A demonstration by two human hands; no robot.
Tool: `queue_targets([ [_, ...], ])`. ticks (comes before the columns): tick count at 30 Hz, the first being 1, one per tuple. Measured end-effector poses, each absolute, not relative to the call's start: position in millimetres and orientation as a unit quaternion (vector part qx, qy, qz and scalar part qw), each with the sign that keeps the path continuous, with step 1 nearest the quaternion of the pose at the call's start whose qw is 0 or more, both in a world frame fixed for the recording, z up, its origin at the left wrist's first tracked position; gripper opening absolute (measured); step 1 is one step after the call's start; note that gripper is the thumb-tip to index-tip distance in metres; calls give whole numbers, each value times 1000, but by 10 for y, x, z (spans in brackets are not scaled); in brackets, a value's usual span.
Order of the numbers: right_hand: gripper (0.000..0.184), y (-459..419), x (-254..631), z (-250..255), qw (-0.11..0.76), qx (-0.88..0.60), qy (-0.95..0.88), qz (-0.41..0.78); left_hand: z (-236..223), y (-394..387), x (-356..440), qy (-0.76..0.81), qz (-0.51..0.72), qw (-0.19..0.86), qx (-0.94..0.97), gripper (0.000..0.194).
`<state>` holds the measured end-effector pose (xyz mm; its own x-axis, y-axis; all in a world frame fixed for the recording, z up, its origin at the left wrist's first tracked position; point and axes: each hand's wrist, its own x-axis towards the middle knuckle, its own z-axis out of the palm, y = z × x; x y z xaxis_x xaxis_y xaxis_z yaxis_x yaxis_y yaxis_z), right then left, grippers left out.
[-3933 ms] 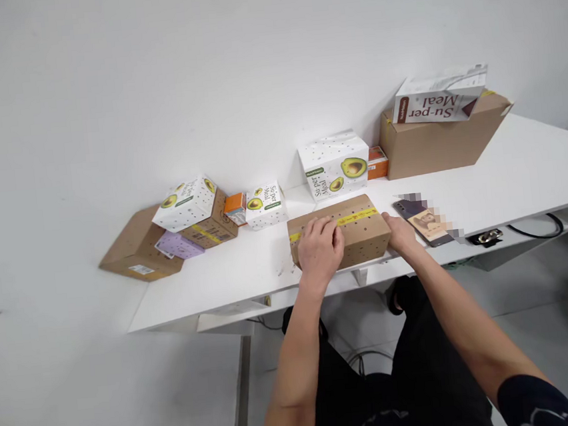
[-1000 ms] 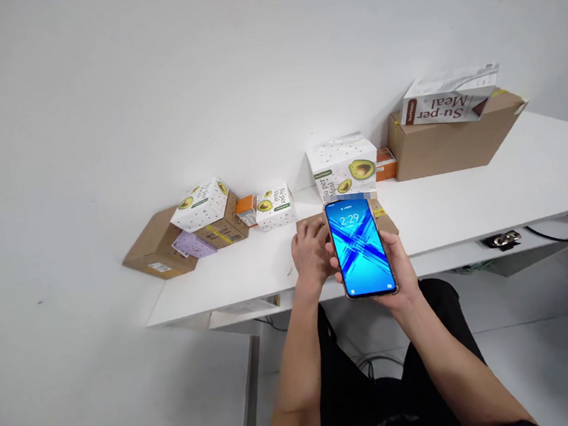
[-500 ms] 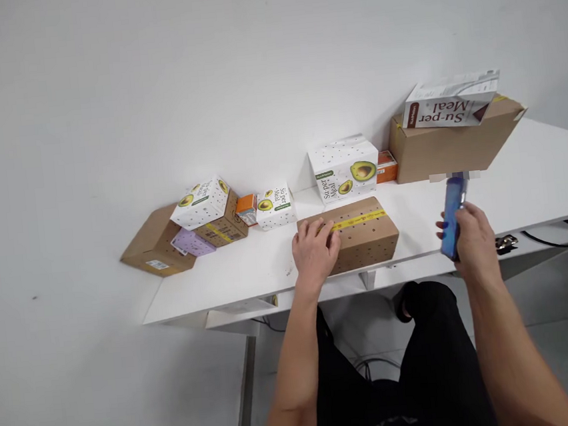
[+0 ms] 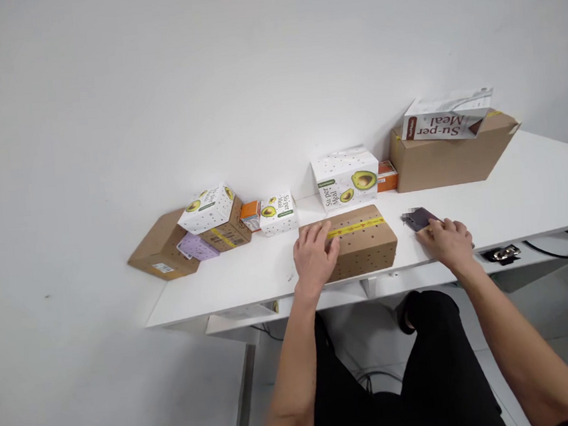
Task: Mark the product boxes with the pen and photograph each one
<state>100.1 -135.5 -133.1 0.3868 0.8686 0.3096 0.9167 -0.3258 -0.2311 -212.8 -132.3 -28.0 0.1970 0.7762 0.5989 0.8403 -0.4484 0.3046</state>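
A brown dotted cardboard box (image 4: 362, 240) with a yellow tape strip lies at the table's front edge. My left hand (image 4: 315, 253) rests over the box's left end, fingers laid across its top and slightly apart. To the right of that box, a dark phone (image 4: 424, 217) is low over or on the tabletop; I cannot tell whether it touches. My right hand (image 4: 450, 242) has its fingers closed around the phone's near end and hides part of it. Behind the dotted box stands a white avocado-print carton (image 4: 349, 190).
The white table (image 4: 225, 282) runs along a wall. At left are a brown box (image 4: 159, 242), a purple box (image 4: 200, 248), stacked cartons and a small orange box (image 4: 251, 215). A large brown box (image 4: 447, 160) carries a white carton (image 4: 444, 125). A metal clip (image 4: 506, 254) is under the front edge.
My right hand has moved left and lowered the phone towards the tabletop beside the dotted box. The phone's blue side has turned out of sight. My left hand stays on the box.
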Motion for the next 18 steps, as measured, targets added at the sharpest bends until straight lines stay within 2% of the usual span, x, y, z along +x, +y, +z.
queue_targets([
  [4, 43, -1487, 910, -1160, 261, -750, -608, -14, -356, -1328, -2340, -478, -546, -19, -688, 42],
  [7, 42, -1655, 722, -1055, 285, -677, -669, 117, -591, -1405, -2533, -530, -645, -128, -535, 40],
  [10, 45, -1775, 450, -1045, 282, -631, -687, 226, -888, -1523, -2628, -571, -586, -259, -513, 44],
  [13, 35, -1783, 188, -1070, 306, -631, -676, 227, -1058, -1618, -2628, -576, -505, -386, -514, 45],
  [15, 32, -1727, 76, -1021, 336, -630, -668, 210, -1024, -1627, -2620, -575, -495, -406, -509, 45],
  [18, 35, -1553, 35, -774, 393, -614, -660, 180, -747, -1496, -2611, -554, -494, -402, -536, 52],
])
